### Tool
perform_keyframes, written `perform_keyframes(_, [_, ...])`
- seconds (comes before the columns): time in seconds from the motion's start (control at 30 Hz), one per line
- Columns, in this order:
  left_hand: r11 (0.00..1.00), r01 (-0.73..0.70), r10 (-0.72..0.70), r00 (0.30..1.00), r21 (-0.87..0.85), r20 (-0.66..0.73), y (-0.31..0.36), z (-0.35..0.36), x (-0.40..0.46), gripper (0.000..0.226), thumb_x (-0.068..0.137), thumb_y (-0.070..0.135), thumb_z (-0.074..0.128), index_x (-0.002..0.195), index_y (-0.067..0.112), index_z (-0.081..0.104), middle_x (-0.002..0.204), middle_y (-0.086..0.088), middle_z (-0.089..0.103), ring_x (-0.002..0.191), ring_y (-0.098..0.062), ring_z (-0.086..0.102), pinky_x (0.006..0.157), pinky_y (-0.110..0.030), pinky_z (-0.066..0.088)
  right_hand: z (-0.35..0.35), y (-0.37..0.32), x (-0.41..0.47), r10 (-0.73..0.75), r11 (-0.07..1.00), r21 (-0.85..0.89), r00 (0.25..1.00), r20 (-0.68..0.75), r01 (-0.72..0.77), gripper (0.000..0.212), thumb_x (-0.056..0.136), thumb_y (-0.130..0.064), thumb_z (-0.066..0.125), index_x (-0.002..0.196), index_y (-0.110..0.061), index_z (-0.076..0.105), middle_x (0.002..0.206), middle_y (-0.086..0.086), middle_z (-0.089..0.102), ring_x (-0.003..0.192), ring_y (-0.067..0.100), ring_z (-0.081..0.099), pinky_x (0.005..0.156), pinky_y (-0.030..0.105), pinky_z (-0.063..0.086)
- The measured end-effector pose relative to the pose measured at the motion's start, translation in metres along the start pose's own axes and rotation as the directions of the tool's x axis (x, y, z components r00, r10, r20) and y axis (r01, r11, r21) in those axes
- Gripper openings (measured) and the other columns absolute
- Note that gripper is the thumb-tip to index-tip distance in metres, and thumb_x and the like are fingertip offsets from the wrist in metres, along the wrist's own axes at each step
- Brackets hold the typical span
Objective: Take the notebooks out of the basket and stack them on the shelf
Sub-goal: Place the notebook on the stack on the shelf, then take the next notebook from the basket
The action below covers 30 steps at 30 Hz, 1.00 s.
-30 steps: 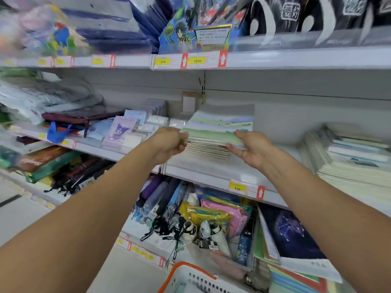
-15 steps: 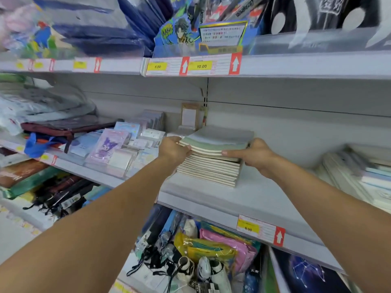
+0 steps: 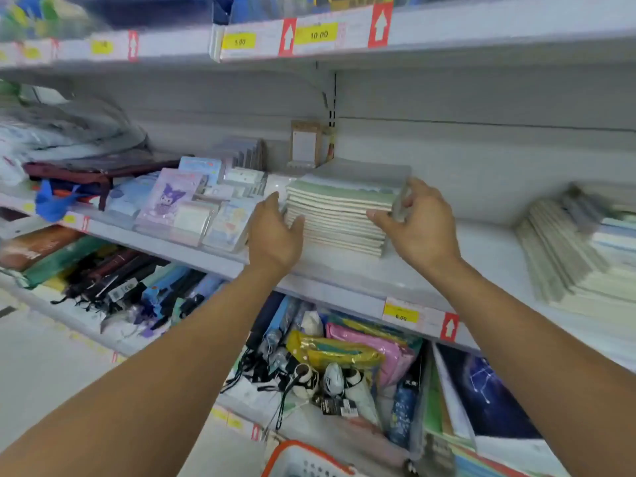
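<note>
The notebooks (image 3: 339,215) are lying in one flat stack on the middle shelf (image 3: 344,270), pale page edges facing you and a green-and-white cover on top, sitting just beyond the centre of your view toward 12 o'clock. You are bracketing that stack with both hands. Your left hand (image 3: 275,232) is reaching up at the stack's 9 o'clock side, fingers straight and relaxed, thumb spread toward the page edges; whether it is actually touching the stack I cannot tell. Your right hand (image 3: 418,223) is sitting at the stack's 3 o'clock corner, fingers loosely bent with the thumb against the page edges and the fingertips at the upper right corner, not clamped round anything.

At 9 o'clock of the stack, character-printed stationery packs (image 3: 179,204) are standing in rows on the same shelf. At 3 o'clock, well apart, another pile of notebooks (image 3: 578,249) is leaning in a blurred heap. A yellow price tag (image 3: 401,313) is sticking to the shelf's front edge at 5 o'clock. Below it, umbrellas (image 3: 144,290) and coloured pouches (image 3: 358,352) are filling the lower shelf. At 6 o'clock, the orange rim of the basket (image 3: 303,459) is showing at the bottom edge.
</note>
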<state>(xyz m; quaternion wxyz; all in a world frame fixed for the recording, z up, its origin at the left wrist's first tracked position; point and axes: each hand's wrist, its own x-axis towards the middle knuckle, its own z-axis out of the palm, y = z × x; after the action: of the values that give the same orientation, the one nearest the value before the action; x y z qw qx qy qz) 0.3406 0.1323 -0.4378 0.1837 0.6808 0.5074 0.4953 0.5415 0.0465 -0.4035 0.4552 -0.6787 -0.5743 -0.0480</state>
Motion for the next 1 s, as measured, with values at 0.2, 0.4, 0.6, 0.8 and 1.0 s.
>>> perform_keyframes(0.2, [0.984, 0.011, -0.017, 0.999, -0.176, -0.037, -0.044, 0.015, -0.212, 0.008, 0.096, 0.024, 0.059, 0.094, 0.017, 0.06, 0.058, 0.009, 0.052, 0.053, -0.006, 0.052, 0.053, -0.019, 0.04, 0.021, 0.037, -0.227, -0.13, 0.969, 0.228, 0.978, 0.16, 0.091, 0.025, 0.094, -0.03, 0.062, 0.072, -0.018, 0.063, 0.059, -0.008, 0.056, 0.055, 0.011, 0.052, 0.056, 0.029, 0.041])
perform_keyframes(0.4, [0.649, 0.692, -0.761, 0.584, 0.318, 0.282, -0.145, 0.016, -0.408, 0.03, 0.083, 0.035, 0.072, 0.085, 0.006, 0.065, 0.075, -0.004, 0.065, 0.084, -0.03, 0.066, 0.067, -0.023, 0.044, 0.06, 0.197, -0.422, 0.613, 0.782, -0.466, 0.375, 0.695, -0.414, 0.104, 0.046, -0.075, 0.082, 0.129, -0.018, 0.055, 0.125, 0.003, 0.06, 0.111, 0.023, 0.061, 0.085, 0.034, 0.053])
perform_keyframes(0.6, [0.424, 0.809, -0.872, 0.243, 0.407, 0.424, -0.146, 0.021, -0.44, 0.032, 0.073, 0.035, 0.079, 0.058, 0.01, 0.066, 0.07, -0.012, 0.072, 0.07, -0.025, 0.068, 0.074, -0.031, 0.056, 0.052, 0.212, -0.453, 0.699, 0.636, -0.45, 0.219, 0.681, -0.627, 0.093, 0.039, -0.05, 0.095, 0.117, -0.014, 0.061, 0.114, -0.003, 0.065, 0.104, 0.022, 0.064, 0.082, 0.036, 0.055])
perform_keyframes(0.8, [0.411, 0.837, -0.879, 0.258, 0.362, 0.401, -0.144, 0.025, -0.448, 0.024, 0.068, 0.015, 0.086, 0.089, 0.013, 0.073, 0.09, -0.008, 0.074, 0.088, -0.022, 0.07, 0.086, -0.035, 0.058, 0.051, 0.209, -0.461, 0.704, 0.659, -0.427, 0.308, 0.64, -0.618, 0.072, 0.046, -0.044, 0.094, 0.106, -0.016, 0.067, 0.107, 0.001, 0.07, 0.094, 0.02, 0.067, 0.074, 0.033, 0.054])
perform_keyframes(1.0, [0.357, 0.921, -0.891, 0.286, 0.156, 0.352, -0.135, 0.029, -0.449, 0.032, 0.066, 0.003, 0.086, 0.088, 0.015, 0.066, 0.087, -0.005, 0.07, 0.086, -0.023, 0.069, 0.086, -0.037, 0.058, 0.057, 0.21, -0.461, 0.69, 0.708, -0.507, 0.332, 0.643, -0.491, 0.106, 0.045, -0.06, 0.084, 0.14, -0.029, 0.05, 0.147, 0.013, 0.035, 0.136, 0.036, 0.031, 0.106, 0.043, 0.042])
